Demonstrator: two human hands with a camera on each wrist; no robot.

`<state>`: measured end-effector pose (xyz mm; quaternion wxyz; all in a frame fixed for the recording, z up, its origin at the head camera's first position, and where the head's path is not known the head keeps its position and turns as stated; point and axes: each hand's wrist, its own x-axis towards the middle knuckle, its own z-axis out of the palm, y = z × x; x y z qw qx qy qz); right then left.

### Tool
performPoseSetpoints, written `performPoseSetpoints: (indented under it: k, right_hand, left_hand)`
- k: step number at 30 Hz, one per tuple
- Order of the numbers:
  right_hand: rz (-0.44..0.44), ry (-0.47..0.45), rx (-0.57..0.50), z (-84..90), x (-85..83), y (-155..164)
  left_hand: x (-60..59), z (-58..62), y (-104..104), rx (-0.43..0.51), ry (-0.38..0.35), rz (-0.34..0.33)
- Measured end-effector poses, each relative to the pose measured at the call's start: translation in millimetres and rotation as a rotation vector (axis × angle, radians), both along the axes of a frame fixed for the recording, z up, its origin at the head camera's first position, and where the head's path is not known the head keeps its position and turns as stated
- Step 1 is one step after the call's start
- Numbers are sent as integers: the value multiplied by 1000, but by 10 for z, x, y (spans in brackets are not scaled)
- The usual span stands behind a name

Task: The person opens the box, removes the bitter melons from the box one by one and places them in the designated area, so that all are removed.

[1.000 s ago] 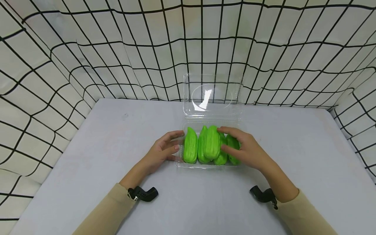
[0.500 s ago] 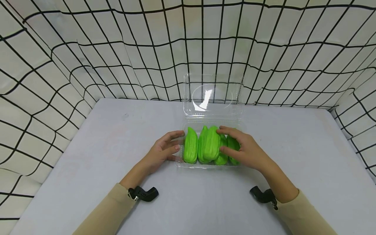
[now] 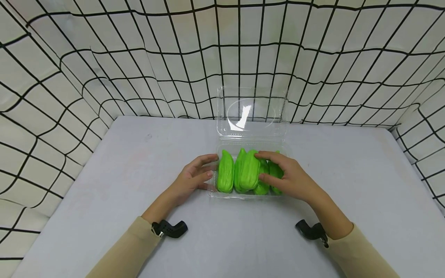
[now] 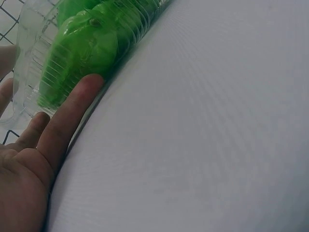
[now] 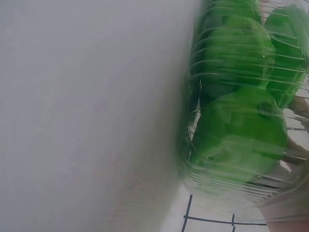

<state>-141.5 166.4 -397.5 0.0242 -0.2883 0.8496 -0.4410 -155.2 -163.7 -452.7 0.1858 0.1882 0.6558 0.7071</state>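
A smooth, bright-green, elongated piece with lengthwise ridges (image 3: 249,170) lies on top of its neighbours inside a hinged, clear plastic container (image 3: 243,195). Its long axis runs from the person's side towards the back of the desk, the far end leaning slightly right. The near end is broad and rounded.

The person's right hand (image 3: 290,173) reaches over the container from the right, its index finger and thumb apart, their tips against the right side of that top piece; whether the hidden fingers touch anything, I cannot tell.

The left hand (image 3: 191,178) is at the container's left wall, its fingers spread apart and loosely bent.

Beneath and beside the top piece are four similar green pieces. The leftmost green piece (image 3: 226,172) stands a little apart, its tapered end pointing away from the person; the next green piece (image 3: 238,170) points the same way. The other two, to the right, are partly covered by the right hand.

The clear lid (image 3: 252,112) stands raised at the container's far side. The white desk (image 3: 222,239) carries it all, before a white backdrop with black grid lines (image 3: 194,34).
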Motion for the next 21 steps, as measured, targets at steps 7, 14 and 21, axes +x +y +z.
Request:
performPoseSetpoints:
  k: [7, 14, 21]
  right_hand:
    - [3, -1, 2, 0, 5, 1]
    - [5, 6, 4, -4, 0, 5]
    - [5, 7, 7, -15, -2, 4]
  left_hand:
    - [8, 10, 1, -8, 1, 0]
    - [0, 3, 1, -15, 12, -1]
    - [1, -8, -2, -20, 14, -3]
